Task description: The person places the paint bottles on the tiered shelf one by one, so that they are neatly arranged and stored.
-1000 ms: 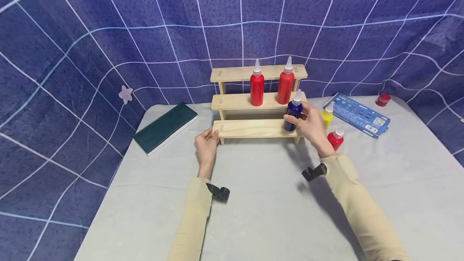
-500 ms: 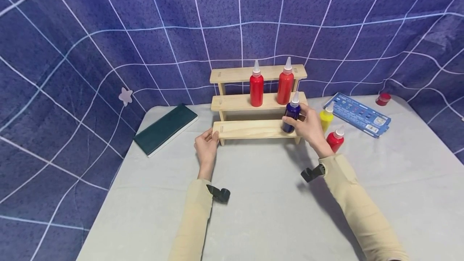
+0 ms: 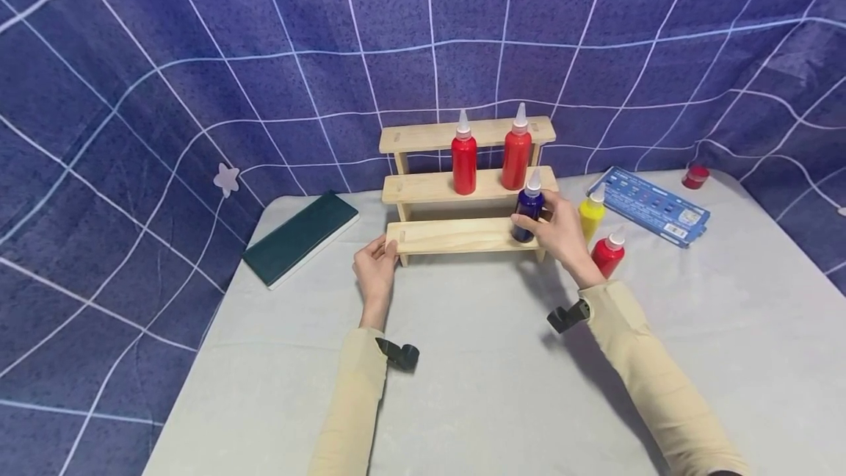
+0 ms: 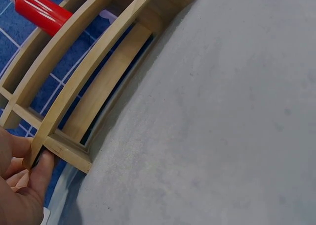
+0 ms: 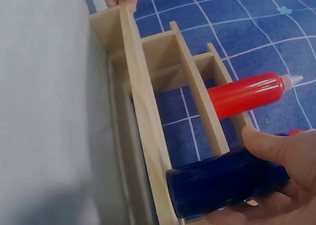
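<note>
A three-step wooden rack (image 3: 456,236) stands at the back of the table. My left hand (image 3: 375,270) pinches the left end of its lowest step; thumb and fingers lie on either side of the board in the left wrist view. My right hand (image 3: 565,233) grips a dark blue squeeze bottle (image 3: 528,210), upright on the right end of that step. In the right wrist view the blue bottle's base (image 5: 178,193) meets the board. Two red squeeze bottles, one left (image 3: 464,165) and one right (image 3: 516,158), stand on the middle step.
Right of the rack, a yellow bottle (image 3: 590,217) and another red bottle (image 3: 608,253) stand on the table, close to my right wrist. Behind them lies a blue flat package (image 3: 651,204), with a small red pot (image 3: 695,177) farther right. A dark green book (image 3: 300,237) lies at left.
The view has shifted slightly. My right hand and the blue bottle have moved a little left along the lowest step. My left hand keeps its hold on the rack.
</note>
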`<action>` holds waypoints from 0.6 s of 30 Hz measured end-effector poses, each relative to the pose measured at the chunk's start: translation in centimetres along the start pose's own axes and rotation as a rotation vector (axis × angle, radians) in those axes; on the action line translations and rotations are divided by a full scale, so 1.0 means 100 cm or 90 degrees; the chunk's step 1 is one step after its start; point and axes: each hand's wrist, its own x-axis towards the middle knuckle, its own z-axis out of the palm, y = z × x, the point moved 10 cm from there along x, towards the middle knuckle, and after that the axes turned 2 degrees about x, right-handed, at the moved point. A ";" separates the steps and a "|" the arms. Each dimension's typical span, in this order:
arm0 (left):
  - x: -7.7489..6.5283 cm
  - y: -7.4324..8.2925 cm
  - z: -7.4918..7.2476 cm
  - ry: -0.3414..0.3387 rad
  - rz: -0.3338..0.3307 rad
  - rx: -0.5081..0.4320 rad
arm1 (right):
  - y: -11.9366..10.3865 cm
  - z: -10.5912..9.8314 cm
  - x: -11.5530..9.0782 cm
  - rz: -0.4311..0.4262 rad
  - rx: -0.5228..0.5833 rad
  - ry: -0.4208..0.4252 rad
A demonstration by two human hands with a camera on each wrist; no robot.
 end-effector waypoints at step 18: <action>-0.001 0.000 0.000 -0.003 -0.010 -0.009 | -0.041 -0.027 -0.024 -0.009 0.034 -0.047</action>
